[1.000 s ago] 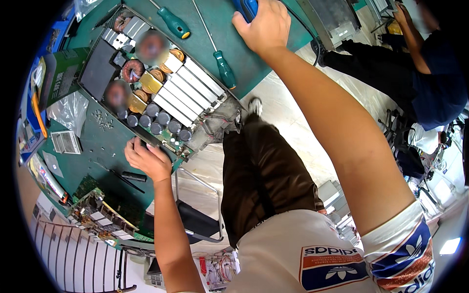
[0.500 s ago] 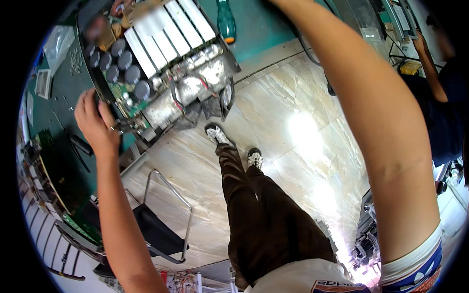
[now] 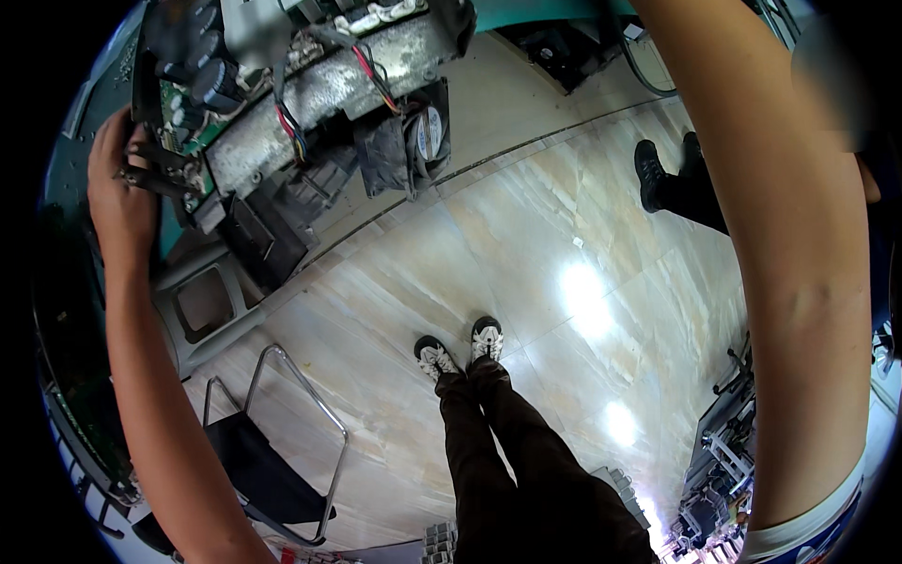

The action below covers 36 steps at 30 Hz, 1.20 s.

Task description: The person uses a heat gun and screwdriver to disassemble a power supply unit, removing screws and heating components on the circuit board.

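A dusty, opened electronic unit (image 3: 319, 103) lies on the green-topped bench at the upper left. It has dark round capacitors (image 3: 216, 86), a stained metal plate, coloured wires (image 3: 365, 64) and a grimy black fan (image 3: 427, 132) along its near side. My left hand (image 3: 122, 188) is at the unit's left corner, its fingers curled round the edge beside two dark cable-like stubs (image 3: 155, 169). The fingertips are partly hidden. My right forearm (image 3: 799, 282) reaches up past the top edge, so the right hand is out of sight.
A chair with a chrome frame (image 3: 343, 437) and black seat stands at the lower left, near a grey plastic frame (image 3: 230, 301). Another person's black shoe (image 3: 648, 174) is on the tiled floor at the right. Metal parts (image 3: 719, 470) are piled at the lower right.
My view has shifted, and the unit now sits higher in the picture. The green screwdriver has left view. My feet are now side by side. My left hand stays at the unit's corner.
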Motion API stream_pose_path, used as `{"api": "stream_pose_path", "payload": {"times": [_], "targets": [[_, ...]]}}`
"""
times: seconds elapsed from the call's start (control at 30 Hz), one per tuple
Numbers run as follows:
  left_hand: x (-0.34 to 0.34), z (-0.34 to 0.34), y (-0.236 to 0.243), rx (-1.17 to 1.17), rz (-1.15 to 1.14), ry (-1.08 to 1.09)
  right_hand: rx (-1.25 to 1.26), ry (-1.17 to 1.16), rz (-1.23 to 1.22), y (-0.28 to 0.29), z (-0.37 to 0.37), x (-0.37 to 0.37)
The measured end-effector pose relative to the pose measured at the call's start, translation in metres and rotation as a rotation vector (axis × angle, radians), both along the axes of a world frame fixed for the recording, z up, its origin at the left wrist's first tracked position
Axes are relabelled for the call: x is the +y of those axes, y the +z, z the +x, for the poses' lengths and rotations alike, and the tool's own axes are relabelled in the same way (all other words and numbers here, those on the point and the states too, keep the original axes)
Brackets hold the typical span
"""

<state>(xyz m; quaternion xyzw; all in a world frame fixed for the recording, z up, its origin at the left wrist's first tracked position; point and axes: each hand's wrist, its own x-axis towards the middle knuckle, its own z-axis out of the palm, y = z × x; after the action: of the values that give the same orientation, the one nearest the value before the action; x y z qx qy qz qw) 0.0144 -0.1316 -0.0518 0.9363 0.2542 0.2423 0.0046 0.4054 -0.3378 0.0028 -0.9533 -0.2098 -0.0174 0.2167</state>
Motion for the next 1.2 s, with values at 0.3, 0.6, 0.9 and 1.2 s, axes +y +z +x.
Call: {"api": "stream_pose_path", "payload": {"times": [0.3, 0.6, 0.9, 1.2], "targets": [[0.026, -0.007, -0.009, -0.009, 0.037, 0.03, -0.12, 0.017, 0.101, -0.005, -0.009, -0.008], [-0.025, -0.009, 0.003, -0.094, -0.011, 0.031, -0.121, 0.069, 0.405, -0.022, -0.012, -0.019], [-0.048, -0.005, 0.011, -0.404, -0.041, 0.066, 0.494, 0.368, 0.294, 0.148, -0.079, -0.107], [-0.214, -0.001, 0.041, -1.259, -0.744, 0.273, 0.21, 1.01, -0.871, 0.311, -0.161, -0.059]]}}
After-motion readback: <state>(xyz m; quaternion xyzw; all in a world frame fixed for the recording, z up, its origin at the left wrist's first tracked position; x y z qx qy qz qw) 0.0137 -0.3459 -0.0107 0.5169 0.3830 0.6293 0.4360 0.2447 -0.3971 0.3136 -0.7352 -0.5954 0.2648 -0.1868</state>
